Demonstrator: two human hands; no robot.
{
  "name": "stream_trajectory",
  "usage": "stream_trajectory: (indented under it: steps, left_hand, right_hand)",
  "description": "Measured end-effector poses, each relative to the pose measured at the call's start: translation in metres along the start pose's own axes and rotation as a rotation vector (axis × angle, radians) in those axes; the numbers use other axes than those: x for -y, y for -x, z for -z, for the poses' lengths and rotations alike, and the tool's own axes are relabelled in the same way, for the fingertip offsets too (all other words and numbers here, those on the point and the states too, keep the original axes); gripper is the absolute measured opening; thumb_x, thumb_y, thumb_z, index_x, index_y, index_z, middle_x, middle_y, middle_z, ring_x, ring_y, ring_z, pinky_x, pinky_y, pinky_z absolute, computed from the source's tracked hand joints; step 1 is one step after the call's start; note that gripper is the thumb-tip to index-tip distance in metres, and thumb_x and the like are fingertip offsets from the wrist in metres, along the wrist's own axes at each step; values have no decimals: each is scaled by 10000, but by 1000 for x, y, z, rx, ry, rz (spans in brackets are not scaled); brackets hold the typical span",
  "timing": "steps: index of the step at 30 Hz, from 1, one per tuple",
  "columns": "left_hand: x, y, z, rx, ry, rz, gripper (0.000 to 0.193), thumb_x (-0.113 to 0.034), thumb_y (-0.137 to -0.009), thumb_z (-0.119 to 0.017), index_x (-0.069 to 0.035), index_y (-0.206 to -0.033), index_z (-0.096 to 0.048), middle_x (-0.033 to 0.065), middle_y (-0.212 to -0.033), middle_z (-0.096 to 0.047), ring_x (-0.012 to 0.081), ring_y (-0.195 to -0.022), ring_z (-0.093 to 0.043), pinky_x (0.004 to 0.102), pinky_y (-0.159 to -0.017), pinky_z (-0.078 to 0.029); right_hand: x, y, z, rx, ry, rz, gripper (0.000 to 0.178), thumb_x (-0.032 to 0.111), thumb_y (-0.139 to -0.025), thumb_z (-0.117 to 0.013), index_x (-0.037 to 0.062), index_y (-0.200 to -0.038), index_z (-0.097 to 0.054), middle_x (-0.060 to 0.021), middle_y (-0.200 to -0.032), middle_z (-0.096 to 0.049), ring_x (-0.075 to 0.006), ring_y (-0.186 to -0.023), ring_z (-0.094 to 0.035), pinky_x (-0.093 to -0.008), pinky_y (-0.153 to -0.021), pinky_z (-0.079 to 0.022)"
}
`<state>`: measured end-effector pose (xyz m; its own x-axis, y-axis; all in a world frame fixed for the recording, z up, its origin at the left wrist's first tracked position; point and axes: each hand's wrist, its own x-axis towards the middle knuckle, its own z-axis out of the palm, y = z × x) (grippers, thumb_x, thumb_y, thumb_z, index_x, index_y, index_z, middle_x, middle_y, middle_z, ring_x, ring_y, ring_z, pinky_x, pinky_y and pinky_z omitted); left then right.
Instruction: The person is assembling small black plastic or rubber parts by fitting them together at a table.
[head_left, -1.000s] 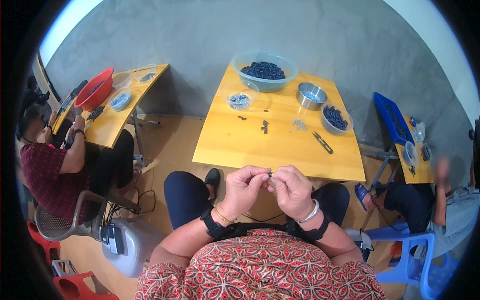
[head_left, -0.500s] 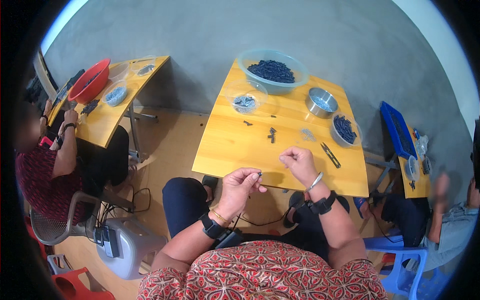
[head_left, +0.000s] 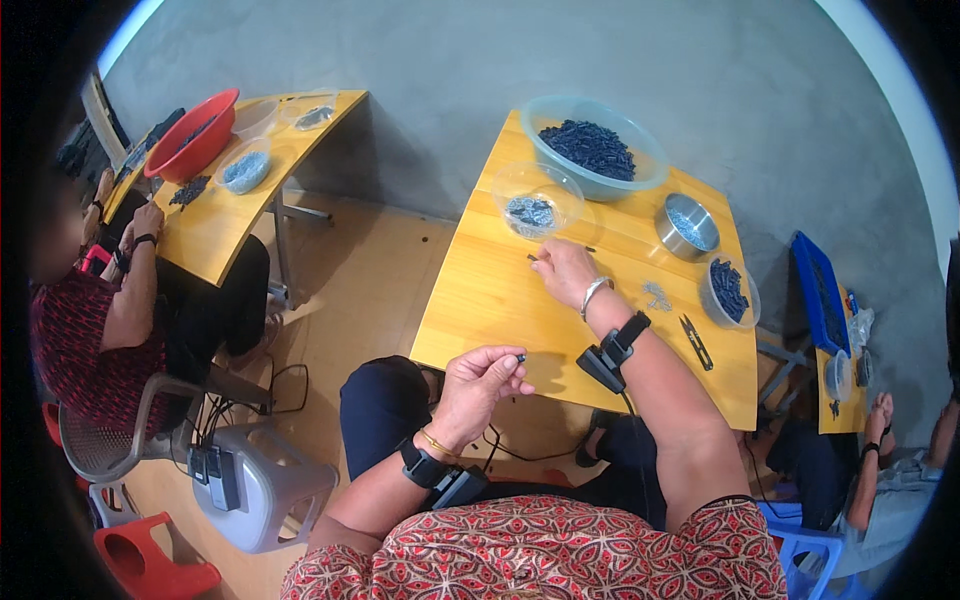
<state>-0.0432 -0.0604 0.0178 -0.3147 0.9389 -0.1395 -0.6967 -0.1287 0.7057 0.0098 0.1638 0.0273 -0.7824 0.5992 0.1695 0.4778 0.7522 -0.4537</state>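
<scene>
My left hand [head_left: 478, 392] is near the table's front edge, pinching a small dark piece [head_left: 521, 358] between thumb and fingertips. Farther out over the tabletop, my right hand [head_left: 566, 272] has its thumb and fingers closed at a small black piece [head_left: 532, 258]. Just beyond that hand stands a clear plastic bowl [head_left: 510, 185] with small shiny and dark bits in it. Several black pieces that lay on the wood are now mostly covered by the right hand. A loose heap of small silvery metal parts [head_left: 657, 295] lies to its right.
Thread snips [head_left: 697, 342] lie on the yellow table [head_left: 470, 320]. Behind are a big light-blue basin [head_left: 650, 165] of black pieces, a steel bowl [head_left: 688, 225] and a clear tub [head_left: 730, 292]. Co-workers sit left and right; a red basin [head_left: 195, 135] stands on the left table.
My right hand has reached forward and left, from beside the left hand to the black pieces. The left hand still holds its piece. The view has shifted slightly.
</scene>
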Motion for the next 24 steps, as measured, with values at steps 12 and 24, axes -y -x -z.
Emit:
stream_trajectory:
  steps: [12, 24]
  left_hand:
    - [-3, -1, 3, -4, -3, -23, 153, -62, -871, -507, 18, -975, -586, 61, -770, -596, 125, -674, -576, 290, -675, -537]
    - [4, 9, -18, 8, -96, -18, 158, -71, -878, -500, 22, -975, -584, 65, -757, -588, 130, -646, -569, 261, -648, -519]
  right_hand:
    - [-13, -7, -5, 49, 57, 15, 97, 85, -749, -555, 19, -814, -529, -209, -780, -586, -374, -764, -562, -416, -681, -449]
    - [-62, 14, 18, -101, 223, 49, 121, 52, -762, -481, 44, -842, -571, -191, -811, -606, -365, -764, -585, -420, -676, -468]
